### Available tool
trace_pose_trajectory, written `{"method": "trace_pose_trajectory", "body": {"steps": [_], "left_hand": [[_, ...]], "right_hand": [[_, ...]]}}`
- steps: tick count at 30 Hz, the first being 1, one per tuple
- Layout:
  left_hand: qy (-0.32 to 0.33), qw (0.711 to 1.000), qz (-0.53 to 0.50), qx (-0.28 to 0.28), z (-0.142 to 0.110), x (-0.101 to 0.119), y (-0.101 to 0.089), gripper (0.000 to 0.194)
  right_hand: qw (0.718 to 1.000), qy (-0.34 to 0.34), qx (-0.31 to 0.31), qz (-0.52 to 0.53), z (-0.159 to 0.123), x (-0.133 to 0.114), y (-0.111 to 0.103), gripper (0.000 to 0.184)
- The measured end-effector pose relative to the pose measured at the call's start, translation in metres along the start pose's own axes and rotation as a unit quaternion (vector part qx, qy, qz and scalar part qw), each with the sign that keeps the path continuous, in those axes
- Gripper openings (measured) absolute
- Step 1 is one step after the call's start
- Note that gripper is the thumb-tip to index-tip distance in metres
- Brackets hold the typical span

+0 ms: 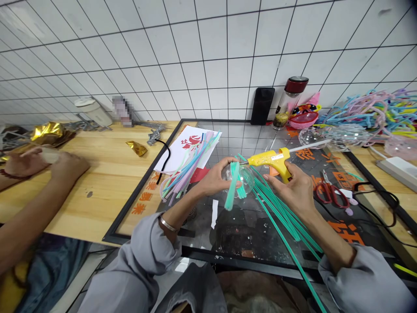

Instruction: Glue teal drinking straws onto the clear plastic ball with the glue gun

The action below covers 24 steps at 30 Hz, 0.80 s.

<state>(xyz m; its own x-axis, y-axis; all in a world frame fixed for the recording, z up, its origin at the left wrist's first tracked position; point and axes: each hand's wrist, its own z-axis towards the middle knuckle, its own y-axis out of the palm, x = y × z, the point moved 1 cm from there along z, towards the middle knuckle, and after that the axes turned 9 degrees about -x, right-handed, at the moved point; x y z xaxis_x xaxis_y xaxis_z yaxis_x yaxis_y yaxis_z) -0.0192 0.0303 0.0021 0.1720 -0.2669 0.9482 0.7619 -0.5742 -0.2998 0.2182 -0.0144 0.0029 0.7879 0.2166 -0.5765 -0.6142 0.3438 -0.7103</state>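
Observation:
My left hand [216,177] is closed around a clear plastic ball [248,179] with green pipe cleaners [232,191] lying over it. In my right hand [295,189] is a yellow hot glue gun [269,158], a glue stick [309,145] poking out of its back end. The gun's nozzle points left and meets the top of the green strips, though I cannot tell whether it touches them. Below the gun, a bundle of long green pipe cleaners [283,213] runs across the dark glass board toward my lap.
Pastel pipe cleaners [187,167] lie on white paper [167,158]. Red scissors [330,193] and a black cord [392,204] are at right. A phone [262,105] and a bottle [288,102] stand by the tiled wall. At left, a co-worker's hands [67,167] rest over the wooden table.

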Motion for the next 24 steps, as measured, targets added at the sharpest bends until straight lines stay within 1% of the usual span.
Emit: {"method": "trace_pose_trajectory", "body": {"steps": [4,9,12,17,24], "left_hand": [[0.0,1.0,0.005,-0.005,0.0004,0.0023,0.0004,0.058],[-0.002,1.0,-0.003,-0.003,-0.0005,0.0045,0.001,0.058],[-0.005,1.0,0.002,0.001,-0.0015,0.0048,0.0012,0.056],[0.002,1.0,-0.013,-0.003,-0.0011,0.0043,0.0014,0.057],[-0.001,1.0,-0.023,-0.002,-0.0006,0.0022,0.001,0.06]], "right_hand": [[1.0,-0.001,-0.007,-0.002,0.0003,0.0005,0.0,0.051],[1.0,-0.018,-0.017,0.003,0.0007,0.0001,-0.0005,0.045],[1.0,-0.02,-0.01,-0.003,0.0002,0.0002,-0.0003,0.044],[1.0,-0.012,-0.002,-0.013,-0.0004,0.0021,0.0012,0.047],[1.0,-0.022,-0.001,-0.015,0.0001,0.002,0.002,0.051]]}}
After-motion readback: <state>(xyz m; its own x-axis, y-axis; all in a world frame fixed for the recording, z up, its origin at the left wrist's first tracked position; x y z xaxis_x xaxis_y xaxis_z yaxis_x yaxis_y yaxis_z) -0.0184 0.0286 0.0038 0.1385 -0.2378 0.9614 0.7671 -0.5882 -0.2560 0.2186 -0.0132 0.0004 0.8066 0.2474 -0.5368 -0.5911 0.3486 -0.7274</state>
